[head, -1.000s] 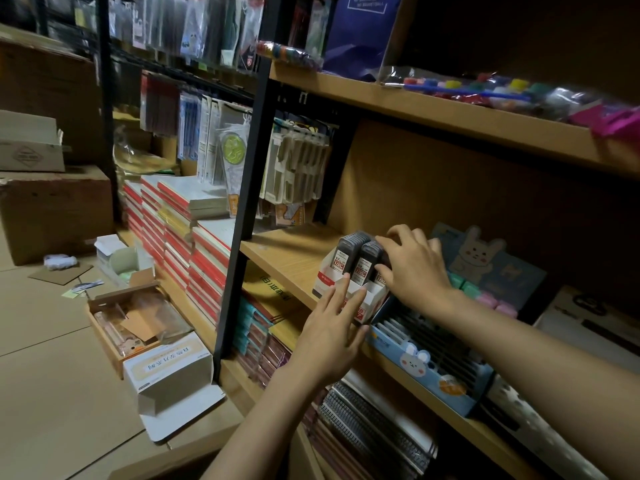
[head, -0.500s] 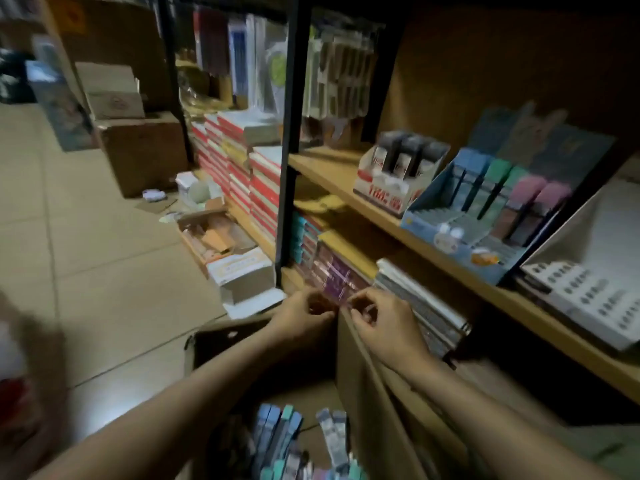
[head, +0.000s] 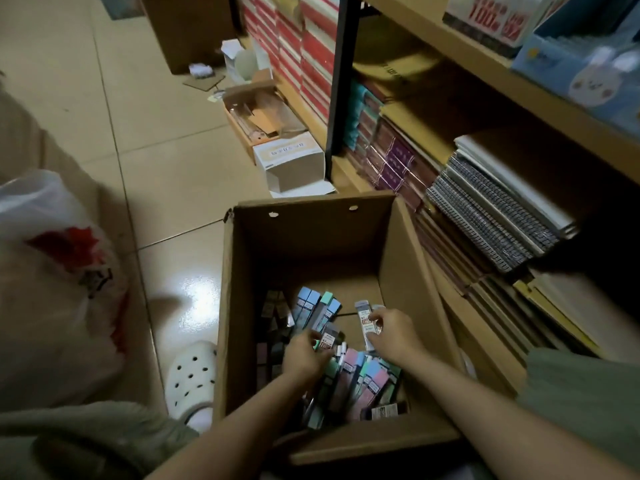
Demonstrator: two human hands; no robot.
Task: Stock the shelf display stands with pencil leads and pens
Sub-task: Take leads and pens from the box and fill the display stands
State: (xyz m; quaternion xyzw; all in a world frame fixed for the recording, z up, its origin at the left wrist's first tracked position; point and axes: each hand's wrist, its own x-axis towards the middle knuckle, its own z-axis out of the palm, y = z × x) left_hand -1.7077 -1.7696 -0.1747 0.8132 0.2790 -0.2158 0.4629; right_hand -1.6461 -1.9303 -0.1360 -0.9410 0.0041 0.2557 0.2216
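A white clog [head: 191, 377] and plastic bag [head: 52, 282] rest on the tiled floor [head: 138, 133].

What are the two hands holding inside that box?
Right hand pinches a lead case by its lower end; left hand grips another case at its bottom.

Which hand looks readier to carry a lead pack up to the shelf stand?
Probably the right hand: it already pinches a pale lead pack and is nearer the shelf. The left hand fingers a grey pack.

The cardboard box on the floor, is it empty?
No, the cardboard box has many small pencil lead packs lying at its bottom, and both hands reach into it.
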